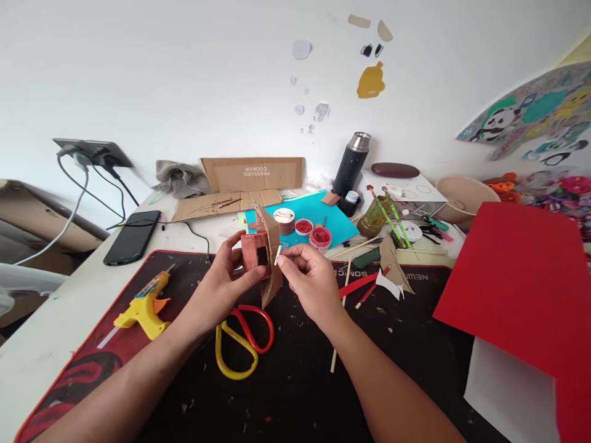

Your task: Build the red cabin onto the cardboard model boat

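Red-painted box piece [252, 251] is found above the dark desk mat [295, 400], near the middle of the view, with a dark square opening in the side facing us. Our left hand [226, 277] has it closed between thumb and fingers, the thumb pressing beside the opening. A torn-edged brown cardboard piece [273, 246] stands upright against its right side; whether the two are joined we cannot tell. Our right hand [310, 280] pinches a short pale stick [277, 255] between thumb and forefinger, fingertips nearly together, and we record the stick just beside the right face of the cardboard. Below the hands we note scissors [236, 376] with one yellow and one red handle loop; to the left, a yellow glue gun [146, 309] lies on the mat, with a black phone [132, 238] beyond. Behind the work we observe a blue sheet [302, 205] bearing an open jar of red paint [320, 238], and farther back a dark thermos [351, 165]. A long thin wooden stick [333, 355] lies on the mat, partly behind our right forearm. At the right we log a large red sheet [508, 271], overlapping a white one [512, 384].
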`<control>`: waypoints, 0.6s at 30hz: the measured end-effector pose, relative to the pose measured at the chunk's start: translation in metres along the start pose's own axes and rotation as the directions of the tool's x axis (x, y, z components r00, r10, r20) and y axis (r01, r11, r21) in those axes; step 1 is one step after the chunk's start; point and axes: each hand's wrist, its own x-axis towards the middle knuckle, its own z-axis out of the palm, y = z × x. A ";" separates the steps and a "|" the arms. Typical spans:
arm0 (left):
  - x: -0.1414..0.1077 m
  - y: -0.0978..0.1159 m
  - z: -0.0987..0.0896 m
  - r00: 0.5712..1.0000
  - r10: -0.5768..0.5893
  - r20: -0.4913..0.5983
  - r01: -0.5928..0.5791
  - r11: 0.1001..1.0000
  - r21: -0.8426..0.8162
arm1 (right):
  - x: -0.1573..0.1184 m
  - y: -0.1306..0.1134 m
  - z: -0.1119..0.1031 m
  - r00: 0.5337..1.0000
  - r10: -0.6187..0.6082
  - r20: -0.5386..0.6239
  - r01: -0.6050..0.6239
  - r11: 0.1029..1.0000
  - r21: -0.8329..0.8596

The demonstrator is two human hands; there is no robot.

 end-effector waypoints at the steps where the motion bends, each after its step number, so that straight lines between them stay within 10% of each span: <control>1: 0.000 0.000 0.000 1.000 -0.007 -0.001 0.007 1.000 0.002 | 0.000 0.000 0.000 1.000 0.003 0.004 -0.003 1.000 0.004; 18: 0.007 0.010 -0.032 0.992 0.003 0.123 -0.022 0.987 0.159 | -0.006 -0.003 0.005 0.993 0.109 0.047 -0.113 0.988 0.106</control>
